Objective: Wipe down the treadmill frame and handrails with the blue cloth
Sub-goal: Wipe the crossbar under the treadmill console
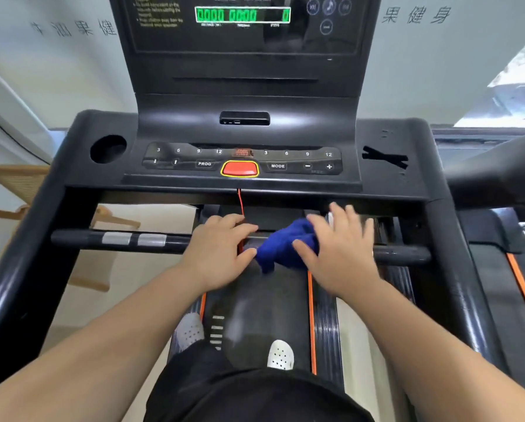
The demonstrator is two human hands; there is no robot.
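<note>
View from the head looking down at a black treadmill, with a person standing on the running belt (270, 306) in white perforated shoes (281, 356). A black crossbar handrail (118, 239) runs left to right below the console (169, 181). The blue cloth (285, 243) sits bunched on the middle of this bar, between the two hands. The right hand (340, 248) lies over the cloth's right side, fingers spread and fairly straight, thumb laid on the fabric, pressing rather than clutching; it is slightly blurred. The left hand (221, 251) rests over the bar just left of the cloth, its thumb tip touching the cloth's edge; whether its bent fingers actually grip the bar or the cloth cannot be told. On the console, farther away, are a red stop button (239, 169) ringed in yellow, with a thin red cord (240, 202) hanging below it, a round cup holder (108, 149) at left, and a cross of black tape (384, 158) at right. A green digital display (243, 15) glows at the top
</note>
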